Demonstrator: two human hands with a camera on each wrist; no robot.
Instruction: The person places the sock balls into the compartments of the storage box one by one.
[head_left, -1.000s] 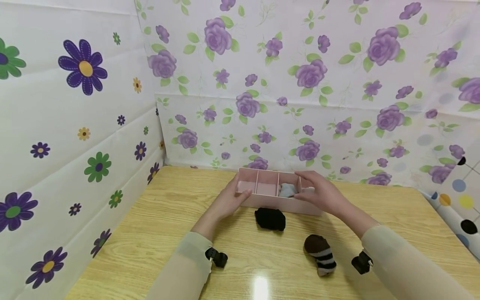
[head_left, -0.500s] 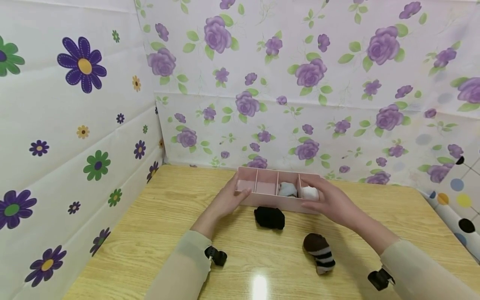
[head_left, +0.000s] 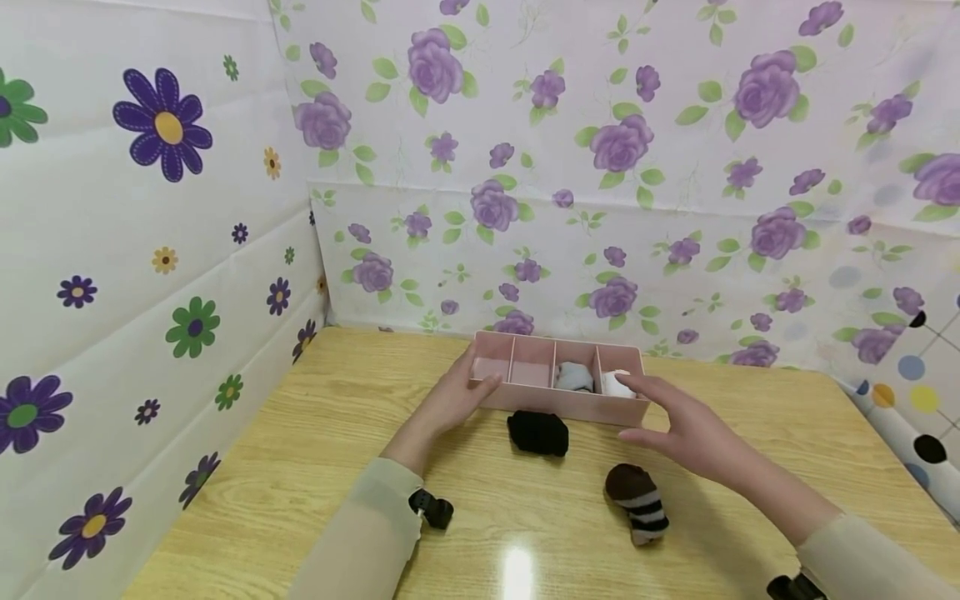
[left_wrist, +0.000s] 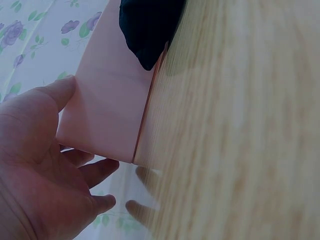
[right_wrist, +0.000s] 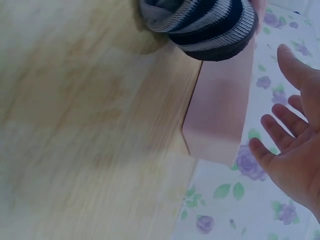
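A pink box (head_left: 562,403) with several compartments stands near the back of the table. My left hand (head_left: 450,398) holds its left end, the thumb at the front rim and the fingers round the end wall. A folded grey sock (head_left: 573,377) lies in one compartment, and a white bundle (head_left: 615,384) in the rightmost. My right hand (head_left: 693,429) is held off the box's front right corner, thumb and fingers spread, gripping nothing. In front of the box lies a rolled black sock (head_left: 538,433). Nearer sits a rolled brown, grey and black striped sock (head_left: 637,504).
The wooden table (head_left: 322,500) meets a flower-print sheet (head_left: 570,167) behind the box. Another sheet (head_left: 210,275) with daisies hangs along the left. A dotted cloth (head_left: 918,417) is at the right edge.
My right hand has drawn back from the rightmost compartment, toward the right and nearer, uncovering the white bundle inside. My left hand stays at the box's left end.
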